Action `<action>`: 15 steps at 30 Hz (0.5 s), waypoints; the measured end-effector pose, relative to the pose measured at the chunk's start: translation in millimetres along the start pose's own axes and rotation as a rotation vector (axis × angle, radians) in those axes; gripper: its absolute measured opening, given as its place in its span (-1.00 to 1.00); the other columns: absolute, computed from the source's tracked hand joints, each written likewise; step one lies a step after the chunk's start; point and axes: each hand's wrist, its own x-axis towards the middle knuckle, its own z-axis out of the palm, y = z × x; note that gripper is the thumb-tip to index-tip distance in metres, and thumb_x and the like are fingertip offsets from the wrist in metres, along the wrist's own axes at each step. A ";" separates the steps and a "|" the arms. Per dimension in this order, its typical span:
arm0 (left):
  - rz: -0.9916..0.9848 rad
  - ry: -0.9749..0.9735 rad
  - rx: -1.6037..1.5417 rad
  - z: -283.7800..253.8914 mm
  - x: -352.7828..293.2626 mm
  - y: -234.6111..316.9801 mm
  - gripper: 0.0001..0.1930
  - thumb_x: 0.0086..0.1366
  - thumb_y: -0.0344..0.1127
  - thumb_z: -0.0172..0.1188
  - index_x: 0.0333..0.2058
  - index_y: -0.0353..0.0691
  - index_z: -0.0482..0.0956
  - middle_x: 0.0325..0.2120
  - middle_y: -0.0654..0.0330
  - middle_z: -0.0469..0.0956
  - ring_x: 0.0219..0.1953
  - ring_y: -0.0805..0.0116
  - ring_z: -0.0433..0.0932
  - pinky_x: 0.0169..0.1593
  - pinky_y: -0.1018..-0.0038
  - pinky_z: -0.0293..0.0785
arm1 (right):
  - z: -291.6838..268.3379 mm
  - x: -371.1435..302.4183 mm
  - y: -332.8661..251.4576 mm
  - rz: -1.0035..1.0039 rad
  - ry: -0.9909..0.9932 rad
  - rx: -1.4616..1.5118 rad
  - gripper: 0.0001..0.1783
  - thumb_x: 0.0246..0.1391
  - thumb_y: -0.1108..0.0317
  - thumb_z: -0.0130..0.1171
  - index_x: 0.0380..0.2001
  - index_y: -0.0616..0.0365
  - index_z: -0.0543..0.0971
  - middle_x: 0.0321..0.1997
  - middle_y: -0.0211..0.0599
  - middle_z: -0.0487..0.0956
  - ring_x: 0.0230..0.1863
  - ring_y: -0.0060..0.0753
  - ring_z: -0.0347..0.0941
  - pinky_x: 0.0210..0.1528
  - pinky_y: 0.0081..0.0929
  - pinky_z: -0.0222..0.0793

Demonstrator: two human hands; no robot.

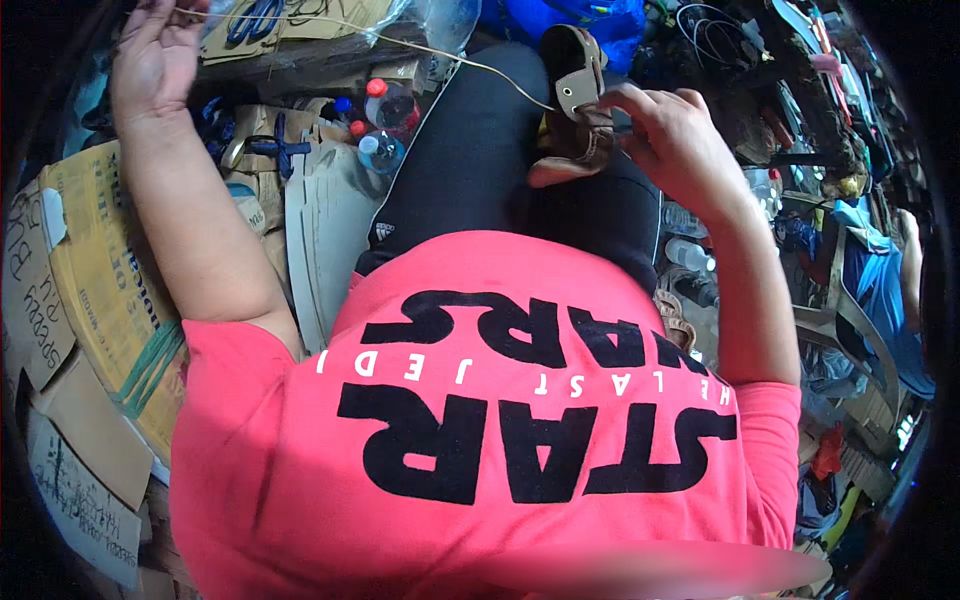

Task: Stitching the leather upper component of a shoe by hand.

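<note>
A brown shoe [578,115] with a metal eyelet rests on my dark-trousered thighs. A long, thin tan lace [425,47] runs from the shoe up to the far left, drawn nearly taut. My left hand [158,60] is raised at the upper left with the lace between its closed fingers; part of this hand leaves the picture. On the shoe's right side, the bent fingers of my right hand [665,130] grip its edge. Their tips are partly hidden.
Plastic bottles [382,150], some red-capped, stand left of my legs. Cardboard sheets [115,280] lean at the left, a blue bag [600,30] lies ahead. At the right are a chair frame [845,320], a blue cloth [880,300] and another person's arm [910,265].
</note>
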 end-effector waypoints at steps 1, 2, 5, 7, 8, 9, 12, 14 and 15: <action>-0.002 0.000 0.001 -1.6 1.0 1.8 -0.76 0.26 -0.33 0.11 -0.10 -0.20 0.45 -0.21 0.09 0.52 -0.19 0.13 0.53 -0.15 0.30 0.57 | -2.5 4.5 -2.1 0.000 -0.001 0.002 -0.35 -0.14 0.54 0.14 0.10 -0.16 0.39 -0.42 -0.31 0.53 -0.32 -0.19 0.48 -0.04 -0.22 0.22; 0.050 -0.028 0.061 -5.0 1.3 4.0 -0.76 0.26 -0.34 0.11 -0.11 -0.23 0.45 -0.24 0.07 0.53 -0.24 0.14 0.55 -0.18 0.34 0.58 | -4.9 11.7 -6.3 -0.003 -0.101 -0.093 -0.30 -0.14 0.55 0.12 0.14 -0.22 0.35 -0.41 -0.30 0.54 -0.30 -0.20 0.49 -0.05 -0.23 0.23; 0.090 -0.095 0.195 -9.1 -1.2 -7.7 -0.73 0.27 -0.38 0.10 -0.07 -0.30 0.42 -0.30 0.02 0.54 -0.30 0.15 0.58 -0.28 0.42 0.61 | -18.7 35.1 -22.5 0.056 -0.377 -0.241 -0.19 -0.16 0.60 0.08 0.20 -0.37 0.28 -0.35 -0.28 0.57 -0.26 -0.22 0.52 -0.07 -0.24 0.26; 0.084 -0.112 0.425 14.9 -16.1 -34.2 -0.85 0.30 -0.43 0.01 -0.20 -0.21 0.54 -0.29 0.27 0.56 -0.31 0.44 0.53 -0.19 0.55 0.45 | -9.4 37.8 -11.1 -0.066 -0.388 -0.237 -0.26 -0.16 0.62 0.06 0.15 -0.25 0.32 -0.41 -0.25 0.56 -0.31 -0.18 0.53 -0.16 -0.24 0.31; -0.034 -0.047 0.569 43.8 -27.4 -41.0 -0.88 0.25 -0.42 0.06 -0.28 -0.17 0.56 -0.32 0.29 0.55 -0.29 0.41 0.51 -0.19 0.50 0.41 | -5.0 34.8 -3.0 -0.071 -0.389 -0.238 -0.26 -0.16 0.62 0.06 0.15 -0.25 0.32 -0.41 -0.25 0.56 -0.31 -0.18 0.53 -0.16 -0.24 0.31; -0.156 -0.001 0.691 70.8 -34.7 -57.2 -0.91 0.19 -0.42 0.10 -0.36 -0.13 0.59 -0.34 0.31 0.54 -0.28 0.38 0.49 -0.19 0.45 0.38 | 0.7 26.2 10.5 -0.100 -0.256 -0.149 -0.31 -0.15 0.62 0.08 0.11 -0.18 0.35 -0.48 -0.26 0.53 -0.39 -0.21 0.50 -0.23 -0.30 0.33; -0.265 -0.330 0.369 83.1 -73.3 -108.6 -0.89 0.26 -0.41 0.11 -0.27 -0.20 0.59 -0.35 0.31 0.59 -0.24 0.53 0.52 -0.06 0.59 0.39 | -6.9 17.2 11.8 0.009 -0.185 0.121 -0.41 -0.16 0.62 0.13 0.02 -0.06 0.40 -0.60 -0.28 0.44 -0.53 -0.27 0.40 -0.34 -0.45 0.32; -0.261 -0.418 0.460 100.8 -92.0 -128.5 -0.89 0.25 -0.44 0.09 -0.28 -0.22 0.58 -0.35 0.31 0.58 -0.24 0.51 0.51 -0.06 0.57 0.39 | -5.3 0.2 9.3 0.215 -0.127 0.404 -0.48 -0.14 0.62 0.20 -0.04 0.03 0.42 -0.63 -0.42 0.32 -0.56 -0.52 0.24 -0.35 -0.66 0.23; -0.250 -0.450 0.544 108.0 -98.8 -134.9 -0.90 0.23 -0.46 0.10 -0.30 -0.23 0.58 -0.34 0.30 0.57 -0.23 0.49 0.50 -0.07 0.56 0.40 | 4.5 -7.3 14.6 0.219 -0.126 0.403 -0.48 -0.14 0.62 0.20 -0.04 0.03 0.42 -0.63 -0.42 0.32 -0.56 -0.52 0.24 -0.35 -0.66 0.23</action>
